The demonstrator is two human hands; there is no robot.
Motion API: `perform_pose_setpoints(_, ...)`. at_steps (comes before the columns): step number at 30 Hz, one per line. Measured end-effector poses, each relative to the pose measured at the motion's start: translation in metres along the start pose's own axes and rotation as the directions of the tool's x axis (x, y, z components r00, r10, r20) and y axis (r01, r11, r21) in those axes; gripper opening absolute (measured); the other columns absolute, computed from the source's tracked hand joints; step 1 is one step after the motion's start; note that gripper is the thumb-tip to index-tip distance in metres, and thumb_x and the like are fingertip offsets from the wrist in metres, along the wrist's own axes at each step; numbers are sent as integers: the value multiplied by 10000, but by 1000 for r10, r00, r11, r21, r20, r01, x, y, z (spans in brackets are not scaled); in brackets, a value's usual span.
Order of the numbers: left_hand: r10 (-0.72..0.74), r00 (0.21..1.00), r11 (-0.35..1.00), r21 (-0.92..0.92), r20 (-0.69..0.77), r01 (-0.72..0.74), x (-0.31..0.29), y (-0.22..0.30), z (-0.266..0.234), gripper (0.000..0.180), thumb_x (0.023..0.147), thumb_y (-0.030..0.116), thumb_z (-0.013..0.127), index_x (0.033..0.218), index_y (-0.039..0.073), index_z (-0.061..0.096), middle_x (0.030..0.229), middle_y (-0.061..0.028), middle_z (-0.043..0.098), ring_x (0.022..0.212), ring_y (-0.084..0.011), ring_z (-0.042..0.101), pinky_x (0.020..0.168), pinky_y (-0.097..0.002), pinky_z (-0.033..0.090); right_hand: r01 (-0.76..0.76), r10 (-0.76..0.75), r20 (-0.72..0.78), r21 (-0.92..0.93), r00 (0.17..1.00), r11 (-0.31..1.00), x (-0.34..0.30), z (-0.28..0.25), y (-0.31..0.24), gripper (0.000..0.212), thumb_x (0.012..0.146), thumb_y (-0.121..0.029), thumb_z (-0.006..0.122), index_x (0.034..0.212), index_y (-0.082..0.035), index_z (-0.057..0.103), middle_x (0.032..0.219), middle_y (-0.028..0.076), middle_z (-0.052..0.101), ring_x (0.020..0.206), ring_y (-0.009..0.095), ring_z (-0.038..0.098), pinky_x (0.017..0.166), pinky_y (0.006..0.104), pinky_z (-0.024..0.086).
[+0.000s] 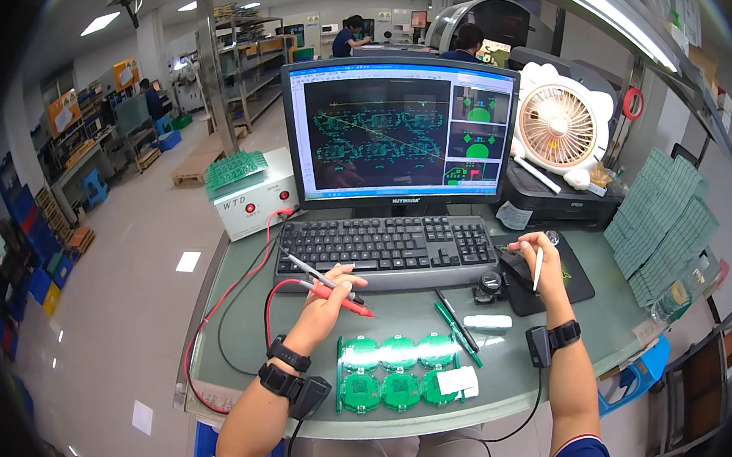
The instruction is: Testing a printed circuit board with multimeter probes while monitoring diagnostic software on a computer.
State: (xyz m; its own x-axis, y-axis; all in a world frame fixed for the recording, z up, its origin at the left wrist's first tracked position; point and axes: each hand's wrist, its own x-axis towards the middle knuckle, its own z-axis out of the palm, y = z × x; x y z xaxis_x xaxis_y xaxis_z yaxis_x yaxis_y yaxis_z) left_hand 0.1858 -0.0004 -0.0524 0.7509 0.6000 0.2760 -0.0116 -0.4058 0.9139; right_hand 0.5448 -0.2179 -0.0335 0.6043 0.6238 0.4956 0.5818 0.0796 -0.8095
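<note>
My left hand is closed around a red test probe and a grey-and-black probe, both angled over the desk in front of the keyboard. A red lead and a black lead trail off to the left. Below these probes lies a green circuit board panel of several round boards, a white slip covering its right part. My right hand grips a slim white pen-like tool above the mouse pad. The dark mouse is partly hidden beside that hand.
A monitor showing a board layout stands behind the black keyboard. At left is a white box with green boards on top. Pens and a white object lie near the panel. A fan sits on a printer.
</note>
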Motion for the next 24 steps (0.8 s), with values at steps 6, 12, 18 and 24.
perform_pose_setpoints(6,63,998,996,65,20,-65,3,-14,-1,444,992,354,376,1110,63,690,1380,-190,488,1347,-287,392,1048,-382,352,-70,44,187,131,981,989,-20,7,-53,133,958,-115,598,1029,-3,598,959,103,704,902,116,645,814,267,495)
perform_pose_setpoints(12,88,992,995,-30,-93,-91,9,-12,-3,430,995,294,380,1071,-5,680,1299,-193,559,1304,-303,445,1104,-398,301,484,-173,763,-202,623,852,-96,43,-140,370,836,-303,717,1103,-73,604,1092,88,658,1074,277,605,970,413,421)
perform_pose_setpoints(18,109,987,986,-113,-120,-123,10,6,-8,482,1015,310,311,1087,3,675,1279,-158,588,1275,-251,481,1108,-375,298,649,-199,825,-243,530,721,-143,68,-149,576,748,-439,735,1173,-95,555,1280,40,587,1178,245,540,994,422,387)
perform_pose_setpoints(24,79,989,987,-126,-122,-95,4,6,-6,479,1014,322,321,1087,9,676,1277,-137,593,1262,-239,490,1103,-369,303,665,-206,812,-271,546,696,-150,83,-151,571,745,-450,724,1168,-102,562,1231,36,599,1108,228,557,951,390,400)
